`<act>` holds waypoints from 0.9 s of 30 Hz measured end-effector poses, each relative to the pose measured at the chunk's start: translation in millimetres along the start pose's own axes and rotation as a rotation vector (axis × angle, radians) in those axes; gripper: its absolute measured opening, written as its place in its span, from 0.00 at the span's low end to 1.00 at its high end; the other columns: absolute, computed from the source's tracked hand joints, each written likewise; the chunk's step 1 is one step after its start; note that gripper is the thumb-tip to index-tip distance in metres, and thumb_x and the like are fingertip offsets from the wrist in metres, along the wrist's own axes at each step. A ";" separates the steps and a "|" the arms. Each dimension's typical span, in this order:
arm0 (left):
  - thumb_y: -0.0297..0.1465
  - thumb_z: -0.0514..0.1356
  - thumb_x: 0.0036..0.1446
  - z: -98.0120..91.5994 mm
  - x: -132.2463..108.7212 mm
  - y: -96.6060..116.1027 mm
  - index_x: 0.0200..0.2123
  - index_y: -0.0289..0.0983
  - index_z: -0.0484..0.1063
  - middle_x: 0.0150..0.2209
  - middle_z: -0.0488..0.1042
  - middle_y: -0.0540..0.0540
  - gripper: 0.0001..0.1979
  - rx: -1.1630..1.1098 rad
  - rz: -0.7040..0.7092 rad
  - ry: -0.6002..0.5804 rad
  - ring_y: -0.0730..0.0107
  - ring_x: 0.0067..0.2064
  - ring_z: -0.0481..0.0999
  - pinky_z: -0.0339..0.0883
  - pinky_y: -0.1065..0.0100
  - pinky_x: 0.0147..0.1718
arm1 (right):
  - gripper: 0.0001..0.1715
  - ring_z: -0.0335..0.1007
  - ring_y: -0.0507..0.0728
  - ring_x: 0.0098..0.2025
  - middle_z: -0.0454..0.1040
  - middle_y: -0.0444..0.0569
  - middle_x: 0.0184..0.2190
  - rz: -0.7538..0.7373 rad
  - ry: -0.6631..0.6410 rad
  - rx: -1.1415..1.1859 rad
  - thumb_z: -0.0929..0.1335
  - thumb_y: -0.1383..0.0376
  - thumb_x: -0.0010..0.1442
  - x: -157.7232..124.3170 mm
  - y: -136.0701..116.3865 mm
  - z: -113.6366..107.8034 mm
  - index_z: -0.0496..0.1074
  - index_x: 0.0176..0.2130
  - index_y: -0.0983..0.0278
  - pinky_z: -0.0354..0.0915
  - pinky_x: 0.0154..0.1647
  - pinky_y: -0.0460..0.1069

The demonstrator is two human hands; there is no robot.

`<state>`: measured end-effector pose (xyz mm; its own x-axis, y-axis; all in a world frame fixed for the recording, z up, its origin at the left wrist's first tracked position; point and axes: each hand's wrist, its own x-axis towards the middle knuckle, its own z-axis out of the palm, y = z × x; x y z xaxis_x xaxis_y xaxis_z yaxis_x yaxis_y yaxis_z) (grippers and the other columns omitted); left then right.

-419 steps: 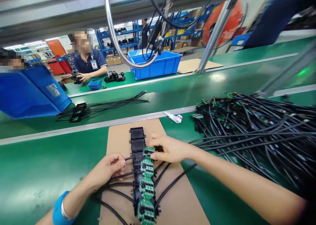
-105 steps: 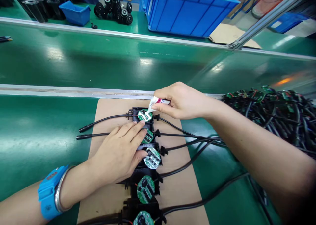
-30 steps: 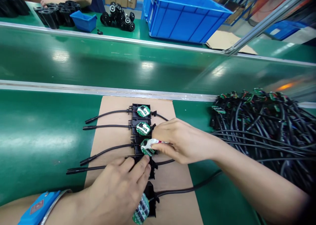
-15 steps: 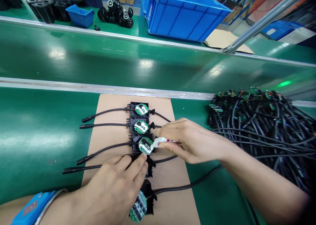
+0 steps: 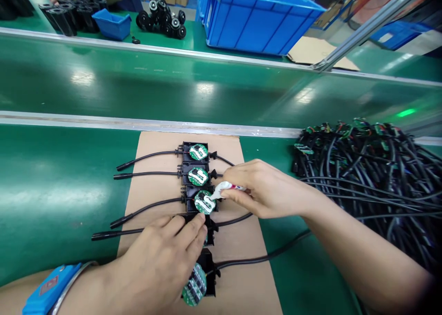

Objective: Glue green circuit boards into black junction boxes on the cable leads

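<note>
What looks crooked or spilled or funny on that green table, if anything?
The nearest round green circuit board sits askew, toward the left side of its black plastic case, while the three farthest boards lie more centrally in theirs. The black cables piled at right look tangled. I see no spill.

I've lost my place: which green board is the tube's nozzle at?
The third board from the far end; the white tube's nozzle is at its right side, no other's.

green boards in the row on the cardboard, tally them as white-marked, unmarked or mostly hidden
White-marked boards: 3
Board with no white marks showing: 1
Board mostly hidden by the left hand: 1
Total: 5
</note>
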<state>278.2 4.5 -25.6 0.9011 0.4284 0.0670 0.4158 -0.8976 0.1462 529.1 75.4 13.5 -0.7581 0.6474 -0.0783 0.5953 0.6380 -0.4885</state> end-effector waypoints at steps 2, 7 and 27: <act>0.31 0.52 0.60 -4.2 -3.2 2.9 0.52 0.33 0.70 0.54 0.72 0.42 0.18 0.006 0.026 0.058 0.61 0.42 0.74 0.68 0.63 0.38 | 0.16 0.52 0.50 0.23 0.60 0.42 0.21 0.024 0.042 0.017 0.60 0.61 0.66 -7.9 -6.8 -1.9 0.61 0.27 0.64 0.48 0.26 0.47; 0.29 0.51 0.63 -7.4 -21.2 15.9 0.43 0.37 0.75 0.47 0.77 0.48 0.13 0.049 0.009 0.225 0.65 0.44 0.74 0.67 0.66 0.40 | 0.13 0.56 0.51 0.25 0.63 0.44 0.23 -0.030 0.097 0.115 0.60 0.63 0.65 -18.9 -37.1 13.0 0.64 0.30 0.64 0.51 0.28 0.47; 0.32 0.52 0.62 4.8 -42.0 23.4 0.49 0.34 0.72 0.52 0.74 0.45 0.16 0.026 0.008 0.189 0.62 0.49 0.74 0.67 0.65 0.46 | 0.12 0.55 0.52 0.27 0.62 0.46 0.24 -0.140 0.058 0.002 0.58 0.67 0.64 -17.7 -65.0 46.8 0.61 0.28 0.64 0.52 0.27 0.48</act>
<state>250.7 -35.0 -29.7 0.8661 0.4313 0.2528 0.4143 -0.9022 0.1199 491.3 2.9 6.1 -0.8171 0.5751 0.0407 0.4842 0.7229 -0.4928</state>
